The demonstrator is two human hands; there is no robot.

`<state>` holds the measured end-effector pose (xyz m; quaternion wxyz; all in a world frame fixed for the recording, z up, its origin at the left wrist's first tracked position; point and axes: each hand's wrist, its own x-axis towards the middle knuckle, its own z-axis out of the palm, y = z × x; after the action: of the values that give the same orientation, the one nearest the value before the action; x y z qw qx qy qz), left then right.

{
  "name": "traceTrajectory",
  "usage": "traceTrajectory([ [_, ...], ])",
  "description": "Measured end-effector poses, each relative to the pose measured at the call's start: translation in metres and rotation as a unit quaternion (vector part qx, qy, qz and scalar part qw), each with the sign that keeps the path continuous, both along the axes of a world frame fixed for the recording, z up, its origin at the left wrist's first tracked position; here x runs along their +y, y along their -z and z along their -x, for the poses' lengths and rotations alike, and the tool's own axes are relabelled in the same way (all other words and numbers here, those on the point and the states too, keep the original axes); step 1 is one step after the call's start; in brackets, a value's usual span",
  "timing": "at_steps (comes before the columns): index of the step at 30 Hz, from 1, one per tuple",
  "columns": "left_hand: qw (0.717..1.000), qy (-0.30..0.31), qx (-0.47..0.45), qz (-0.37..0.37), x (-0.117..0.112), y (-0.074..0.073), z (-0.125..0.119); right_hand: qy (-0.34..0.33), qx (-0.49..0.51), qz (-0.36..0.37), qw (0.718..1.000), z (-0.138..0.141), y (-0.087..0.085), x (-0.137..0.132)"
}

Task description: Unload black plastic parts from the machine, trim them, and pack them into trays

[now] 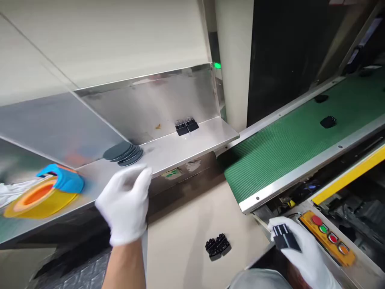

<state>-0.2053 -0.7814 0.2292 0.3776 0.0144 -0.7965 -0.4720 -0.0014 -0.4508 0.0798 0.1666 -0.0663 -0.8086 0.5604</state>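
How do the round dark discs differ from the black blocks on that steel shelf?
The dark grey discs are round and flat, the black blocks squarish and chunky. The discs overlap in a fanned stack, while the blocks sit side by side. The discs lie closer than the blocks to the gloved left hand. Both rest on the steel shelf.

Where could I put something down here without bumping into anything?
The steel shelf has bare metal between the dark discs and the paired black blocks. The beige bench has room left of the black molded part. It's crowded around the right hand, beside the yellow control box.
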Motion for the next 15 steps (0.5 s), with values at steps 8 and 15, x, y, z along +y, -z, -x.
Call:
traceTrajectory([
  [8, 0.903, 0.114, -0.147, 0.388, 0.028, -0.009, 0.195, 0.079, -0.06, 0.049, 0.994, -0.024, 0.022, -0.067],
  [15, 0.895, 0.312, -0.204, 0.246, 0.049, -0.003, 0.187, 0.001, -0.108, 0.3, 0.948, -0.008, -0.023, -0.085],
])
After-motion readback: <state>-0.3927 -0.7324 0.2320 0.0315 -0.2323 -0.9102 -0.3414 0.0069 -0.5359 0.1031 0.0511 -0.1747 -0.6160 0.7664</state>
